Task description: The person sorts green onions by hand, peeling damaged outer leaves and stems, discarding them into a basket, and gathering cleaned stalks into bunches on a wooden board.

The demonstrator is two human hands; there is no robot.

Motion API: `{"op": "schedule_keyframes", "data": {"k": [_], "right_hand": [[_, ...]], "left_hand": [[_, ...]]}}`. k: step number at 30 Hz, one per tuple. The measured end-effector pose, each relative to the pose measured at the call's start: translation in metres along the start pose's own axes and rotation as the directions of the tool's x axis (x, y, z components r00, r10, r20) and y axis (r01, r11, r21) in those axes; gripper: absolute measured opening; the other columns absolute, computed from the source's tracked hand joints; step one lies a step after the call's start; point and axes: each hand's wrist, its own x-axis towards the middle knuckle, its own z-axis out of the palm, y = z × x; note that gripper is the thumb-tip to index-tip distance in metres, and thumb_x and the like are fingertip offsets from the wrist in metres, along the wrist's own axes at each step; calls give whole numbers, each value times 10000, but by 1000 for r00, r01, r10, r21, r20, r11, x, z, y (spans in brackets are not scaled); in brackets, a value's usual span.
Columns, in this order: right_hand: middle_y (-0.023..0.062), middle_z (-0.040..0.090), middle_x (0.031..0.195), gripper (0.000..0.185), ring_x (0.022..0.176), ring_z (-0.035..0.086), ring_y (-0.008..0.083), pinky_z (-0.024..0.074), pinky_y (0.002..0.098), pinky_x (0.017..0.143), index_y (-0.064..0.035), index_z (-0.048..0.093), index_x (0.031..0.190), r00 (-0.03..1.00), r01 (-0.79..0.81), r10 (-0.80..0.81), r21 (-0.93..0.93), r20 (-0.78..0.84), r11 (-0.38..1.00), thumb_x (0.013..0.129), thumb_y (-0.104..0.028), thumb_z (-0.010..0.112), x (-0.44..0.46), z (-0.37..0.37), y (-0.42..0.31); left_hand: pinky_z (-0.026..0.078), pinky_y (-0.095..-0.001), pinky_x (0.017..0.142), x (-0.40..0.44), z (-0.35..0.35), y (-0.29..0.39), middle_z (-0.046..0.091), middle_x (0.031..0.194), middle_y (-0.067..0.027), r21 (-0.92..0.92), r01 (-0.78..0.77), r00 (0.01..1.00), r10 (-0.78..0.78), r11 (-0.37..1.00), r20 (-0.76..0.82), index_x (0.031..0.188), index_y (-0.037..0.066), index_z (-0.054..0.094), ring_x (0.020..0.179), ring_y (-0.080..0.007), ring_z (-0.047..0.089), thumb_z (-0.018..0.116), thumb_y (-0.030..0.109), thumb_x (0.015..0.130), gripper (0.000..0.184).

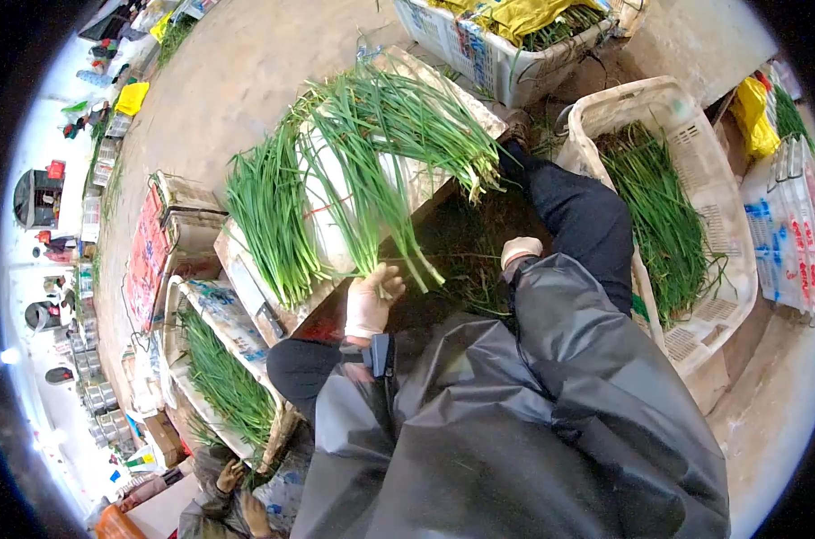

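My left hand (372, 301), in a pale glove, is closed around the pale stem ends of a loose bunch of chives (358, 193). The bunch lies across a white pad on a low board in front of me. On the pad's left side rests a thick bundle of chives (268, 225), and another bundle (425, 126) spreads over the right side with its stem ends toward my knee. A thin red band crosses the white surface beside the middle bunch. My right hand (522, 251), gloved too, is curled near my right knee; whatever its fingers may hold is hidden.
A white crate (682, 94) of chives stands at my right, a smaller crate (178, 346) at my left. Beyond is a crate (479, 63) with yellow plastic. Loose leaves litter the dark ground between my legs. Another person's hands (246, 503) show at lower left.
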Motion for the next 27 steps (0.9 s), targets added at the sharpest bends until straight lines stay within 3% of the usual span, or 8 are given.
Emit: {"op": "schedule_keyframes", "data": {"k": [4,8,11,14,17,18,23,27], "right_hand": [[27,783,1063,246,982,749,257,579,438,729,-198,814,1040,991,127,-127,-1,33,992,819,-283,748,-7,0,-5],[142,742,1129,399,1037,712,353,573,489,839,-170,704,1256,946,263,-182,309,-268,914,870,-259,660,-34,-46,-49],[216,705,1172,640,1057,679,420,553,483,907,-176,509,1469,738,673,-497,460,-456,579,858,-290,661,-51,-56,-62],[234,699,1177,732,1065,675,420,546,475,919,-181,425,1521,689,724,-606,406,-397,558,867,-368,696,-59,-51,-87],[216,731,1090,462,1017,689,417,554,465,889,-124,695,1251,574,713,-720,670,-390,207,892,-414,693,-16,-4,-117],[206,742,1052,314,977,706,401,566,450,870,-80,766,1071,667,657,-669,682,-328,321,894,-322,672,-40,-22,-113],[197,738,1085,277,1040,704,380,563,472,876,-79,772,1070,819,574,-568,76,-84,815,872,-201,622,-55,-35,-94],[122,764,1039,287,934,729,331,572,465,741,-99,788,1067,676,665,-657,107,333,739,814,-222,732,23,13,-39]], "left_hand": [[556,-339,611,5,-7,-3,625,740,-11,98,-36,997,43,995,-67,935,78,653,572,-130,570,733,144,929,104],[513,-300,540,-3,8,-1,558,698,43,165,-37,994,53,986,-92,952,93,644,523,-93,505,768,67,864,154],[511,-293,539,-2,11,-7,553,707,50,205,-65,995,80,976,-63,1054,83,642,537,-86,512,772,64,855,238],[519,-302,571,2,10,-9,668,829,-4,141,-20,1000,18,990,19,1161,57,631,582,-101,549,749,47,868,315],[516,-294,581,3,12,-11,724,933,-38,102,22,999,-27,995,43,1170,58,643,606,-116,570,708,86,913,266],[517,-290,587,0,8,-11,722,929,-33,117,25,999,-29,993,30,1168,65,650,616,-117,577,704,104,920,256],[550,-372,734,0,9,-21,706,990,5,230,70,995,-52,971,-87,1107,117,686,879,-139,643,661,241,972,185],[502,-582,931,-2,10,-26,689,1072,-41,-28,221,975,-220,975,24,1022,130,641,1063,-286,663,612,328,1010,200]]}}
